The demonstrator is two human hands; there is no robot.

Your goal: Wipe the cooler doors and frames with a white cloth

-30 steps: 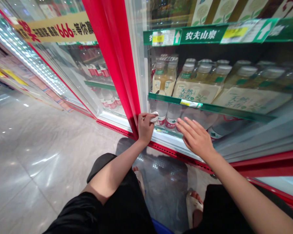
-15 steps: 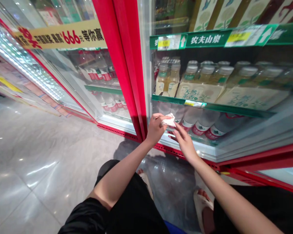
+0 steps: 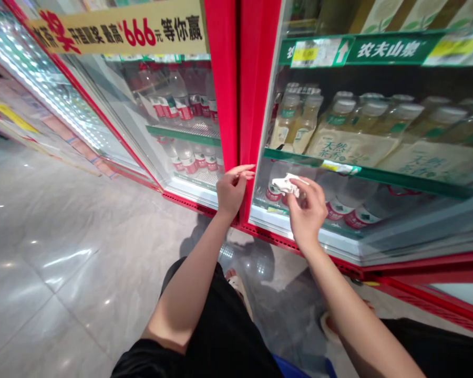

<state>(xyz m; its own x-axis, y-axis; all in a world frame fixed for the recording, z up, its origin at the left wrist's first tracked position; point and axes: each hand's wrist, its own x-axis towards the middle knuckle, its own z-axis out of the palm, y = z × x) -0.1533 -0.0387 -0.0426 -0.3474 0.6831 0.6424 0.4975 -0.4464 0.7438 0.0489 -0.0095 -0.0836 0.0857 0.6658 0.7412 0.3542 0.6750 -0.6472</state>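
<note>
- The right hand [image 3: 309, 212] pinches a crumpled white tissue [image 3: 287, 185] between thumb and fingers, before the lower left corner of the glass door; whether the tissue touches the glass, I cannot tell.
- The left hand [image 3: 230, 194] is empty, thumb and bent fingers slightly parted, at the lower part of the red frame [image 3: 256, 105]; contact is unclear.
- Across the left door, a gold strip [image 3: 114, 31] reads "奖", "最高", "666元" and "等你赢".
- The upper green shelf edge [image 3: 388, 50] reads "农夫山泉"; at its left end sits a yellow-and-white price tag [image 3: 305, 55] beside a white arrow, its figures blurred.
- Below it, capped bottles [image 3: 339, 142] line the shelf's front edge, their cream labels reading "天然 茶香".
- On the bottom shelf stand clear bottles [image 3: 360, 215] with red-and-white labels, their writing too small to read fully.
</note>
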